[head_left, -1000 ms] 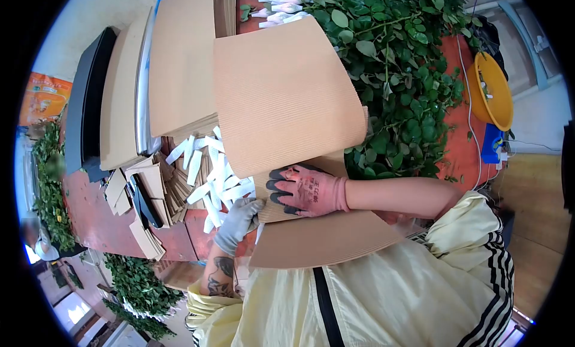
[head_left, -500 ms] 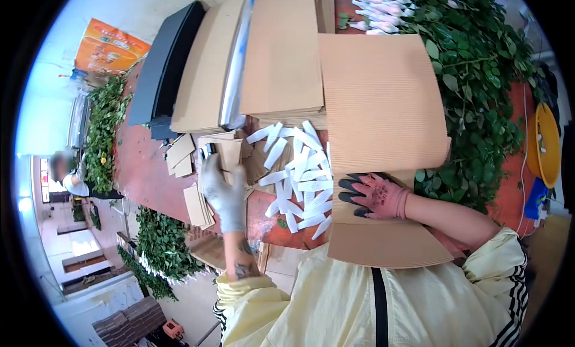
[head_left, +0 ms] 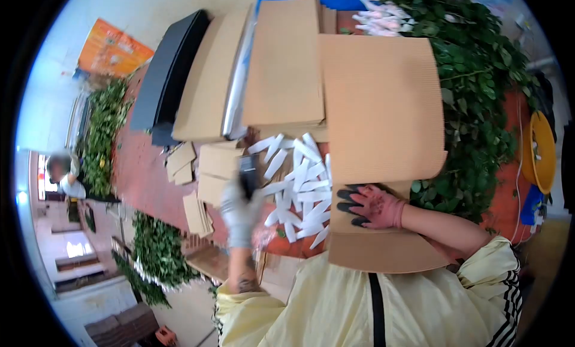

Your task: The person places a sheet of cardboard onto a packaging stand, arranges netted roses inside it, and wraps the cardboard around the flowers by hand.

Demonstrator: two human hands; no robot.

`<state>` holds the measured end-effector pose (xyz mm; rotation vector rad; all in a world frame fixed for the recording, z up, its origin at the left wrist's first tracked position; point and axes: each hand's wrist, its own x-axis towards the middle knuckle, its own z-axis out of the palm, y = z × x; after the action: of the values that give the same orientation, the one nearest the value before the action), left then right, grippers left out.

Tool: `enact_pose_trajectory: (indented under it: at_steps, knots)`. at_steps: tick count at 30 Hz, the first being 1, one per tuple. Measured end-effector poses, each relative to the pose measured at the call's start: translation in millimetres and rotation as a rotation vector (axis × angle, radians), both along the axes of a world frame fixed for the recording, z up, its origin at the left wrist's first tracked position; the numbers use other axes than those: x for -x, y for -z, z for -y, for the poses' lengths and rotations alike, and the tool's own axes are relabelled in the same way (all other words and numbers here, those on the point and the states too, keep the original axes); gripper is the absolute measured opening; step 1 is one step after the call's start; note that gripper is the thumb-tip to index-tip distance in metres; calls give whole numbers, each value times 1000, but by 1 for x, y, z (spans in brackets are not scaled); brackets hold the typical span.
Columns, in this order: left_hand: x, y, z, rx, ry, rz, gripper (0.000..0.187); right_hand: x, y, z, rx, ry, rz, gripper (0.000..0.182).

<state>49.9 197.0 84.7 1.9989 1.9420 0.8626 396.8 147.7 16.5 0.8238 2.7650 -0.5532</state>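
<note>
My left hand (head_left: 241, 210), in a pale grey glove, is closed around a small black tool that looks like a stapler (head_left: 248, 173); motion blurs it. It hovers over small cardboard pieces (head_left: 217, 167), left of the loose white paper-like strips (head_left: 312, 196). My right hand (head_left: 374, 207), in a pink glove with black fingertips, lies flat with spread fingers on a corrugated cardboard sheet (head_left: 383, 107). The sheet's near end (head_left: 386, 251) curves up against my body, and its large far part extends away from me.
Stacks of cardboard (head_left: 284, 65) and black sheets (head_left: 171, 71) stand at the far side. Leafy stems (head_left: 473, 107) with wrapped pale heads (head_left: 383, 17) lie to the right, near a yellow basin (head_left: 539, 152). Another person (head_left: 69, 176) stands at far left by more greenery (head_left: 102, 131).
My left hand has moved slightly right toward the white strips, and the black tool now shows upright in it. My right hand stays flat on the cardboard. The view has shifted slightly.
</note>
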Motion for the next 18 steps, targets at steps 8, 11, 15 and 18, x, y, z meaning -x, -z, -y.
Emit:
enact_pose_trajectory:
  at_steps: [8,11,15,18]
  knots:
    - [-35,22,4,-219,97,-63,50,5,-6,-3,-37,-18,152,55]
    - [60,4,28,-409,-91,-126,37,3,-4,-3,2,13,112,51]
    - [177,32,24,-266,-651,-458,66,6,-17,-7,-17,31,-2,50]
    - [211,69,37,481,-871,-538,91,7,-16,-7,-13,23,76,50]
